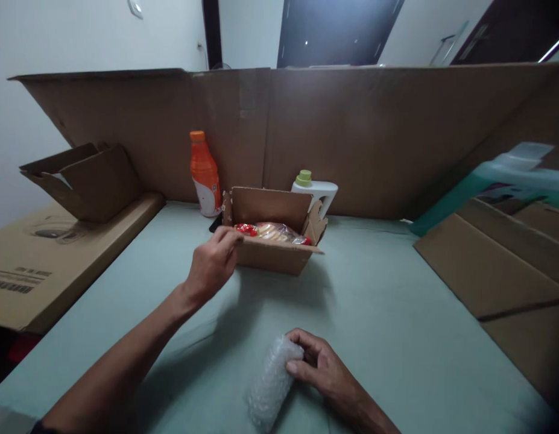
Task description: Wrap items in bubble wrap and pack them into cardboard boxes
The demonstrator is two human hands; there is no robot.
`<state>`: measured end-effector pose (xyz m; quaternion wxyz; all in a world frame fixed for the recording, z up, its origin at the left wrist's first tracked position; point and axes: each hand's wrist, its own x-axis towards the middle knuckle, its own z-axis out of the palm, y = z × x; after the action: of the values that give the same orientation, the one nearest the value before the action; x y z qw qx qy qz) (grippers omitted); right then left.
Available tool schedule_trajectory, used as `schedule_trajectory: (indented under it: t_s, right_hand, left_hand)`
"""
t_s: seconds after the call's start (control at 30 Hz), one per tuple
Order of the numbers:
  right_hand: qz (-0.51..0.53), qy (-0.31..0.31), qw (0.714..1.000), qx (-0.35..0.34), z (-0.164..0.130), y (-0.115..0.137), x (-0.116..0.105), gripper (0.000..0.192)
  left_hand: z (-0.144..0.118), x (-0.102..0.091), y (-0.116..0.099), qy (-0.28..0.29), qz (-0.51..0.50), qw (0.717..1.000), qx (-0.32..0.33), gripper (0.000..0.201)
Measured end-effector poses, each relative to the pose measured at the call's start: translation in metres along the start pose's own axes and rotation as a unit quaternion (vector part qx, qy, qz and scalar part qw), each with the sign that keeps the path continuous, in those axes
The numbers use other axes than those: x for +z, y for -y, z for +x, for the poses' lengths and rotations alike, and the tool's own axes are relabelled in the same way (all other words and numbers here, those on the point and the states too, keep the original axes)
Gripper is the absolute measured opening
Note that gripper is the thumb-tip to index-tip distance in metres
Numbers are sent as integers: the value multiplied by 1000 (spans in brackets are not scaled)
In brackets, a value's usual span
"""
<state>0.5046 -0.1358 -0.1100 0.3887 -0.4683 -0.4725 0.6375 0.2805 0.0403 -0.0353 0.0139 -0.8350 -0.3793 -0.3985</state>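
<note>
Left hand: the left hand reaches to the near-left corner of the small cardboard box, fingers pinched narrow on the box's edge.
Right hand: the right hand rests on the surface, fingers curled around the end of a bubble-wrap roll lying at 6 o'clock.
Box: open, at 12 o'clock from the roll, holding a clear packet with red print.
Behind the box: an orange bottle at 11 o'clock; a white jug with a green cap at 1 o'clock.
Backdrop: a cardboard wall.
</note>
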Motion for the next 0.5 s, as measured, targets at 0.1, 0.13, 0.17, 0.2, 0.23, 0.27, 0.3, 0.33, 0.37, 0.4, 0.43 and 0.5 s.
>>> schedule_trajectory:
  t_s: [0.1,0.13,0.17,0.2,0.23,0.27,0.3,0.33,0.37,0.4,0.43,0.5]
  right_hand:
    - [-18,15,1000,8,0,2,-3,36]
    - [-31,21,999,7,-1,4,-4,36]
    - [-50,27,998,3,-3,7,-6,36]
    - [-75,31,997,-6,-6,13,-9,36]
    - [-103,32,994,-19,-11,21,-13,35]
    - [-134,22,990,-37,-17,31,-16,34]
    - [-167,-2,984,-65,-23,45,-21,32]
    - [-198,-45,974,-102,-29,61,-24,29]
    - [-226,-106,958,-144,-32,80,-28,26]
    - [-249,-178,932,-192,-32,101,-29,22]
    - [-272,-253,896,-242,-28,122,-30,19]
    - [-334,-345,814,-328,-4,163,-26,17]
  left_hand:
    - [-31,7,-1,-37,-37,999,6,27]
    - [-37,9,-2,-48,-48,998,3,28]
    - [-41,12,-2,-59,-58,997,0,27]
    - [-43,13,-2,-70,-69,995,-2,26]
    - [-43,15,-2,-80,-79,994,-4,25]
    - [-44,16,-1,-87,-87,992,-4,24]
    - [-44,17,0,-92,-93,991,-3,23]
    - [-44,17,0,-94,-96,991,-3,22]
    - [-45,18,1,-96,-99,990,-3,22]
    - [-46,18,1,-96,-102,990,-4,22]
    - [-47,18,1,-97,-105,990,-6,22]
    - [-48,18,1,-101,-111,989,-9,22]
